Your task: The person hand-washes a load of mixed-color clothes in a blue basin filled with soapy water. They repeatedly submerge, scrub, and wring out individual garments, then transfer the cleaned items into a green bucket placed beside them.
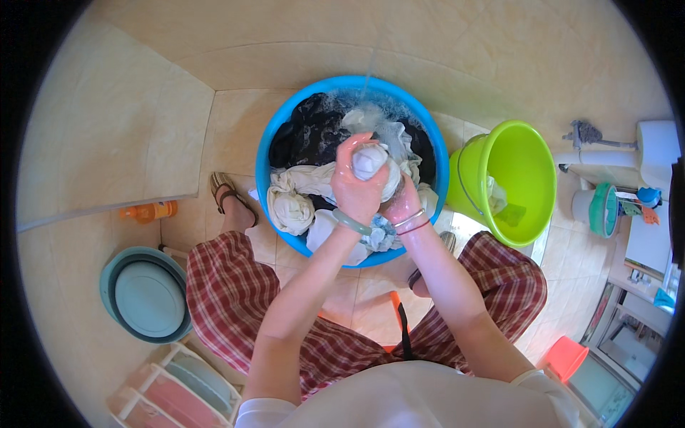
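Left hand [359,184]: fingers and thumb curled around a bunched white cloth [368,162]. Right hand [403,205]: set against the lower right of the same cloth; its fingers are mostly hidden, so its grip cannot be told. Both hands and the cloth are over the middle of the round blue basin [262,162], inside its rim.

Contents of the basin: a black garment [303,146] along the far left edge; an off-white garment [289,210] by the left edge, with one length reaching toward the left hand; frothy water at the far edge, where a thin stream [369,60] enters.

Beside the basin's right edge: a lime-green bucket [528,164] with a wire handle. Well apart, beyond the left knee: a grey-green basin [150,303]. Near the wall at left: an orange bottle [145,212]; its label is too small to read.
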